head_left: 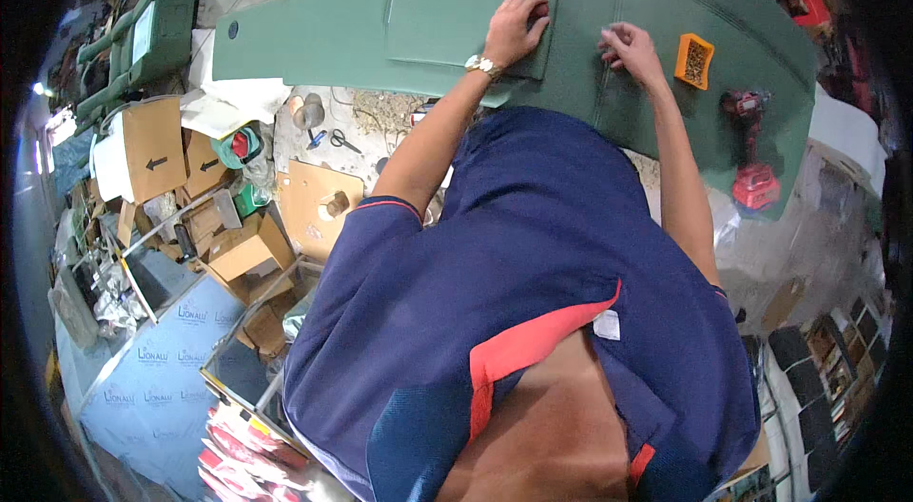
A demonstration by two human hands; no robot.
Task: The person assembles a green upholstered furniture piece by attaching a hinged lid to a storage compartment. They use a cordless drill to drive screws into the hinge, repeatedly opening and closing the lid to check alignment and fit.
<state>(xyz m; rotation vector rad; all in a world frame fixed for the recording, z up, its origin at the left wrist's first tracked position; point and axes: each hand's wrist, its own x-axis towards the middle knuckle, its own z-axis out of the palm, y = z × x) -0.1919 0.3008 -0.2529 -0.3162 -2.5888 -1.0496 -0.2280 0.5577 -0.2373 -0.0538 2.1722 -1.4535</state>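
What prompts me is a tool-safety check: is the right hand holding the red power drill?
No, the red power drill lies on the green padded surface, apart from the right hand.

On my feed I can't tell whether the left hand (pixel 516 30) hides anything, the right hand (pixel 631 53) blurs, the bits (pixel 697 63) in the tray (pixel 682 55) are too small to name, and the lower edge crops the shirt (pixel 533 245).

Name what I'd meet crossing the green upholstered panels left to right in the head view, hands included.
Small round dark spot, the person's left hand, the person's right hand, orange rectangular tray of small brownish pieces, red and dark pistol-shaped power tool.
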